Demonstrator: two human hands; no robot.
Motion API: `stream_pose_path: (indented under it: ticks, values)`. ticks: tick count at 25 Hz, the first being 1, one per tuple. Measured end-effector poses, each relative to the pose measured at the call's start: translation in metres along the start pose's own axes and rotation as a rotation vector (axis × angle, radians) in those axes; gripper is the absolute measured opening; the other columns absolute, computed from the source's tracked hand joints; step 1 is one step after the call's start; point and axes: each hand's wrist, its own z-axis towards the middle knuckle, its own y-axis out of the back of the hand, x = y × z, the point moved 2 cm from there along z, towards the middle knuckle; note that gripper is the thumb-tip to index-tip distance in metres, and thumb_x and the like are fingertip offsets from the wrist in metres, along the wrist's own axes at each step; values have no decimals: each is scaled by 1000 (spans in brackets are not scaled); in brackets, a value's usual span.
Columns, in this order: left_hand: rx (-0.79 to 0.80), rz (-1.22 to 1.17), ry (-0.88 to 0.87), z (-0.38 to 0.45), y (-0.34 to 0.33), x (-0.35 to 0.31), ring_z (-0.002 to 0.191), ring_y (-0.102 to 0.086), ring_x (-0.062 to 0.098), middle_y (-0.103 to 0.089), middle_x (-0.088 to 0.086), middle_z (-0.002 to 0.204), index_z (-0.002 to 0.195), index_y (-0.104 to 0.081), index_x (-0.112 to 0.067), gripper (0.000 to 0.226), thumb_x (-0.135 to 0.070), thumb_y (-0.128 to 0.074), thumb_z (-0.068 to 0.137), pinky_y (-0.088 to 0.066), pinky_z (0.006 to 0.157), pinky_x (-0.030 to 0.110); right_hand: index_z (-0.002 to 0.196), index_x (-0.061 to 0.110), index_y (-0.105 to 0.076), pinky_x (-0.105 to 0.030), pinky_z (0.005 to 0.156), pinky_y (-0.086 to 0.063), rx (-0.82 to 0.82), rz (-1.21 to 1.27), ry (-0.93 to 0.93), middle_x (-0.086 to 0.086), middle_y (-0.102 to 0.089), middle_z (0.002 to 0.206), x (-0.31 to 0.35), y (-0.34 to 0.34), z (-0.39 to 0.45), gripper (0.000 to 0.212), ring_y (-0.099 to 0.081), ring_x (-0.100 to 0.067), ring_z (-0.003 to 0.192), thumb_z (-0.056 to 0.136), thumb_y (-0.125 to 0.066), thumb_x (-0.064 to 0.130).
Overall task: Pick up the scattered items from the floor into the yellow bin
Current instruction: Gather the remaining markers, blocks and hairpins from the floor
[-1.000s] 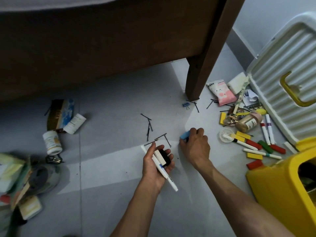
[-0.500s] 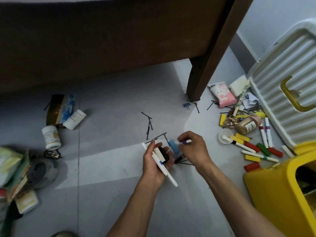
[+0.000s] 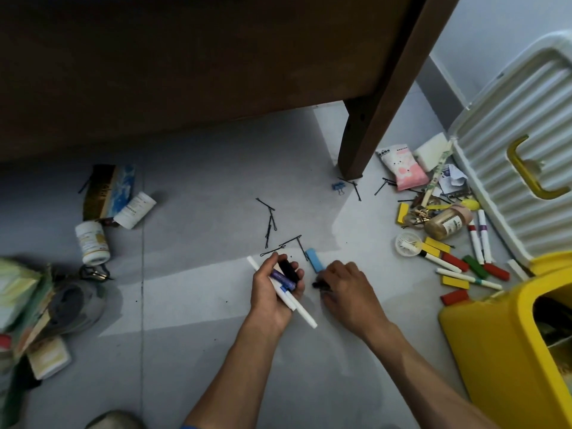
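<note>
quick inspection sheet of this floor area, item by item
surface: grey tiled floor, partly in shadow.
job's things: yellow bin at right; blue block on the floor by the hands; markers and coloured blocks heaped near the bin; hairpins scattered mid-floor.
clutter: white bottle and boxes at left; pink packet by the wooden leg.
grips: left hand holds white markers and a black item; right hand pinches a small black item.
cables: nothing seen.
surroundings: white ribbed lid against the wall.
</note>
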Motion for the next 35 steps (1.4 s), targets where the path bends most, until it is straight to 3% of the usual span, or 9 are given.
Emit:
stream_pose_path:
  ticks: [2, 6, 12, 16, 22, 27, 30, 32, 35]
  values:
    - [3, -13, -14, -1, 3, -1, 65, -62, 23, -65, 9, 76, 81, -62, -14, 19, -32, -63, 86, -49, 58, 27, 109, 19, -64, -31, 80, -41, -79, 45, -48, -1, -60, 107, -1, -2, -1, 17, -51, -20, 96, 94, -56, 21]
    - [22, -82, -49, 2, 2, 0, 73, -65, 28, -66, 13, 82, 80, -65, -12, 32, -44, -64, 82, -54, 71, 35, 87, 29, -68, -14, 62, -47, -297, 790, -223, 14, -68, 78, 31, 26, 6, 5, -63, -3, 72, 84, -70, 26]
    - [109, -123, -69, 1, -3, -7, 70, -66, 27, -66, 12, 79, 82, -67, -11, 29, -40, -64, 79, -55, 60, 31, 94, 24, -66, -16, 57, -42, -459, 485, -289, 7, -69, 91, 38, 31, 23, 11, -60, -8, 71, 89, -62, 32]
    - [55, -94, -73, 3, 6, -11, 69, -64, 25, -66, 11, 80, 81, -67, -13, 29, -40, -59, 85, -52, 56, 27, 98, 8, -60, -34, 67, -45, -143, 107, -354, -10, -62, 101, 17, 7, 36, 24, -57, -29, 89, 90, -55, 30]
    - [54, -60, -120, 3, 10, -9, 77, -65, 27, -66, 13, 82, 87, -65, -11, 40, -51, -68, 79, -53, 77, 39, 79, 23, -70, -19, 59, -48, -259, 662, -296, 12, -70, 73, 45, 25, 30, 26, -62, -2, 65, 74, -63, 47]
    - [57, -47, -150, 5, 8, -14, 69, -63, 22, -64, 7, 80, 80, -64, -16, 31, -45, -73, 72, -52, 62, 29, 102, 22, -67, -29, 78, -51, -436, 630, -351, 6, -68, 101, 20, 12, -2, 17, -62, -8, 91, 90, -62, 32]
    - [62, -61, -165, 9, 11, -23, 70, -61, 22, -63, 7, 79, 83, -63, -16, 28, -42, -69, 79, -51, 55, 26, 143, 7, -41, -40, 114, -29, -300, 344, -570, -14, -40, 150, -27, -6, -24, 57, -34, -31, 139, 96, -56, 35]
    - [49, -50, -155, 11, 11, -24, 71, -62, 23, -64, 7, 78, 83, -63, -16, 25, -40, -64, 84, -51, 54, 26, 152, 5, -22, -39, 121, -6, -140, 199, -414, -14, -13, 161, -9, -23, -20, 67, -8, -29, 149, 99, -45, 39]
    - [20, -25, -130, 10, 3, -23, 66, -64, 23, -65, 9, 78, 78, -65, -14, 19, -26, -56, 90, -51, 52, 25, 152, 6, -22, -37, 121, -6, -134, 169, -217, -13, -12, 162, 23, -30, 4, 63, -7, -26, 150, 100, -37, 38]
